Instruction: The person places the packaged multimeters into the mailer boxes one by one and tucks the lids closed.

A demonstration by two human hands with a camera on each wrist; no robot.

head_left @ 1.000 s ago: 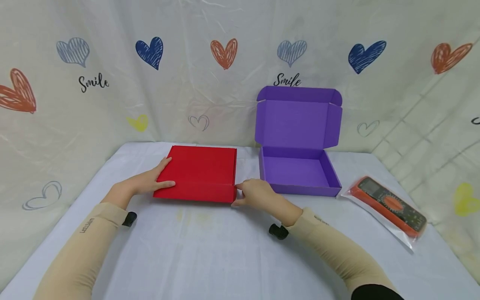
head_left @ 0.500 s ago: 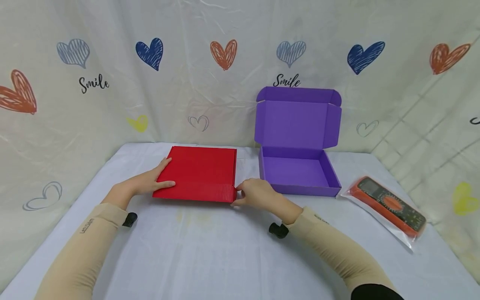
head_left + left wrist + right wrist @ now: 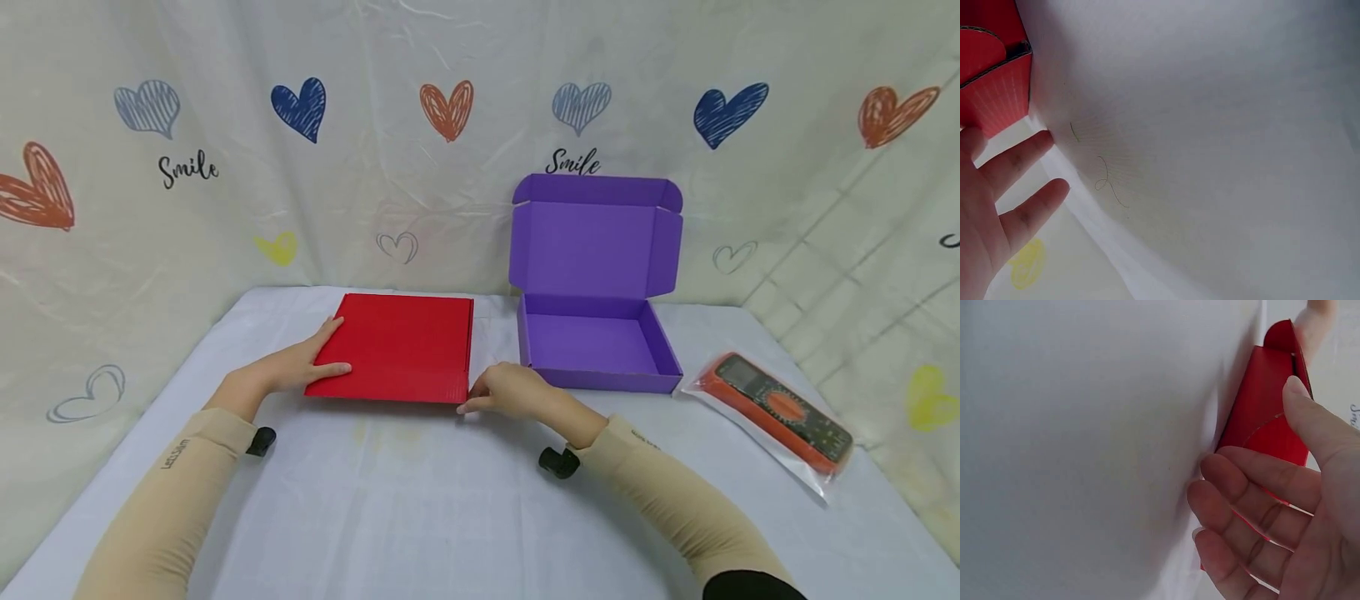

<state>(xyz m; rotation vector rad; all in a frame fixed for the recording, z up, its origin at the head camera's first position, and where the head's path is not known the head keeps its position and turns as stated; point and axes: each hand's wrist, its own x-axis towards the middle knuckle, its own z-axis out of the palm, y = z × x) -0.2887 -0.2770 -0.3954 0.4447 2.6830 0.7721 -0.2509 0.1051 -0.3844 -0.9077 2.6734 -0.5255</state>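
Note:
A red cardboard box lies with its lid down on the white-covered table. My left hand rests on its left side, the thumb on the lid and the other fingers along the edge. In the left wrist view, two straight fingers spread apart below the box corner. My right hand is at the front right corner, its fingers loosely bent and the thumb near the lid's edge. In the right wrist view, a rounded red flap sticks out at the box's far end.
An open purple cardboard box stands at the back right, its lid upright against the white curtain with printed hearts. A digital multimeter in a clear plastic bag lies at the table's right side.
My right hand has let go of the box corner, shifting slightly, with the thumb now lower. The front part of the lid looks flatter. The left hand stays in place.

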